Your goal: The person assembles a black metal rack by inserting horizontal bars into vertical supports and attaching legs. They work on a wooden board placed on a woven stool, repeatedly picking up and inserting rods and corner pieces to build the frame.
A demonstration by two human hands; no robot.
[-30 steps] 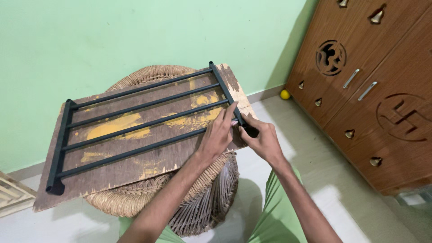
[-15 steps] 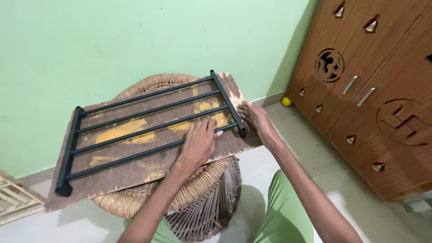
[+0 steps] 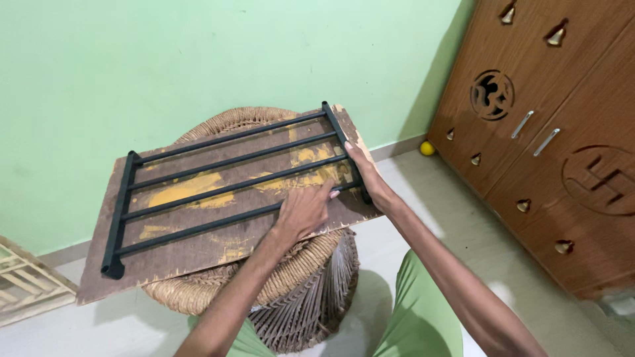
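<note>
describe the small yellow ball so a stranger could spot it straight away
Start at the brown wooden cupboard on the right and follow its base to the green wall. The yellow ball lies on the floor in that corner, the only small round bright thing there.

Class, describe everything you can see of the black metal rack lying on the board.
The black rack looks like painted metal: four long parallel bars joined by a short crossbar at each end. It lies flat on a worn brown board with yellow patches, which rests on a woven cane stool. The left hand rests flat across its nearest bars; the right hand touches the right end crossbar.
</note>
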